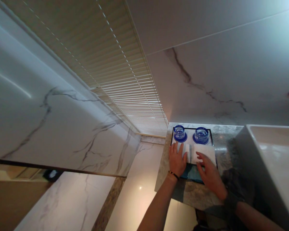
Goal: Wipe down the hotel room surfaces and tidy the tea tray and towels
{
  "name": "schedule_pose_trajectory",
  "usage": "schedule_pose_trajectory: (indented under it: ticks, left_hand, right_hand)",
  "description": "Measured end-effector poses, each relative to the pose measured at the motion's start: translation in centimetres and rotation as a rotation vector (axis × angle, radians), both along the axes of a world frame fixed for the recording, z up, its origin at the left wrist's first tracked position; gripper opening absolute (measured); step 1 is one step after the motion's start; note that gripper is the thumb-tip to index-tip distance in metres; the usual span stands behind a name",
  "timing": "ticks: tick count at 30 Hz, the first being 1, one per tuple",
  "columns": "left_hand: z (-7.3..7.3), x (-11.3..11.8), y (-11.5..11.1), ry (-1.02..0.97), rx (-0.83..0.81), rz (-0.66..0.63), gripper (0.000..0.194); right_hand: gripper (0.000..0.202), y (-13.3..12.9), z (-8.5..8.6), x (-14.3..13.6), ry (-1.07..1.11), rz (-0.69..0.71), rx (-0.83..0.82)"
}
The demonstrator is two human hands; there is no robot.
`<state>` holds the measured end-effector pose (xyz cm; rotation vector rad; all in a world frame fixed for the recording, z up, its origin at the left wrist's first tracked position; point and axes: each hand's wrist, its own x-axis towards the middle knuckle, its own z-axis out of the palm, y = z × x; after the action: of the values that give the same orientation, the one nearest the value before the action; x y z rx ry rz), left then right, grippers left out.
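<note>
My left hand (177, 162) lies with fingers spread on a white folded item (187, 153), perhaps a cloth or paper, on the left of a dark-rimmed tray (212, 136). At the edge of a second white folded piece (207, 150), my right hand (208, 173) touches it with fingers apart and slightly bent. Behind them, two clear glasses with a blue tint, a left one (179, 131) and a right one (201, 133), sit on round blue coasters. A teal flat item (194, 173) shows between my wrists, partly hidden.
The tray stands on a grey stone counter (165, 173). To the right rises a white basin (262, 150). Marble-patterned walls (207, 64) and a window blind (135, 89) border the counter's back and left. A dark object (52, 175) sits far left.
</note>
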<state>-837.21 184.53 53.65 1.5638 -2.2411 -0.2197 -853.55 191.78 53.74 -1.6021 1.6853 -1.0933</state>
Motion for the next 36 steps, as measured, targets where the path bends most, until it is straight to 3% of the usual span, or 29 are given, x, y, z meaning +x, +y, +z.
schedule_pose_trajectory:
  ticks: [4, 7, 11, 14, 19, 23, 26, 30, 36]
  left_hand:
    - [-0.3, -0.9, 0.7, -0.142, 0.089, -0.129, 0.05]
    - [-0.9, -1.6, 0.3, -0.182, 0.108, -0.121, 0.052]
    - [-0.9, -1.9, 0.0, -0.174, 0.079, -0.101, 0.05]
    - [1.3, -1.9, -1.6, -0.151, 0.049, -0.083, 0.044]
    - [6.9, -3.2, -8.6, -0.193, 0.189, 0.01, 0.046]
    - [8.5, -4.6, -12.9, -0.204, 0.3, 0.005, 0.045]
    - [8.2, -4.9, -13.9, -0.148, 0.365, 0.016, 0.038]
    - [7.8, -3.7, -14.0, 0.051, 0.423, 0.126, 0.039]
    - [8.2, 0.9, -12.6, 0.621, 0.561, 0.345, 0.043]
  right_hand:
    - [0.045, -1.6, 0.1, -3.0, 0.256, 0.008, -0.121]
    - [0.044, -2.2, -0.9, -3.8, 0.481, 0.057, -0.158]
    - [0.041, -2.8, -1.0, -4.6, 0.559, 0.081, -0.167]
    - [0.039, -5.3, 0.7, -6.2, 0.623, 0.084, -0.142]
    - [0.056, -12.3, 4.3, -7.9, 0.791, 0.214, -0.05]
    - [0.055, -15.3, 5.3, -7.1, 0.859, 0.339, 0.038]
    - [0.047, -15.6, 5.5, -6.8, 0.822, 0.341, 0.08]
    - [0.051, -14.5, 5.5, -8.3, 0.65, 0.271, 0.114]
    - [0.047, -11.4, 5.5, -13.2, 0.075, 0.012, 0.217]
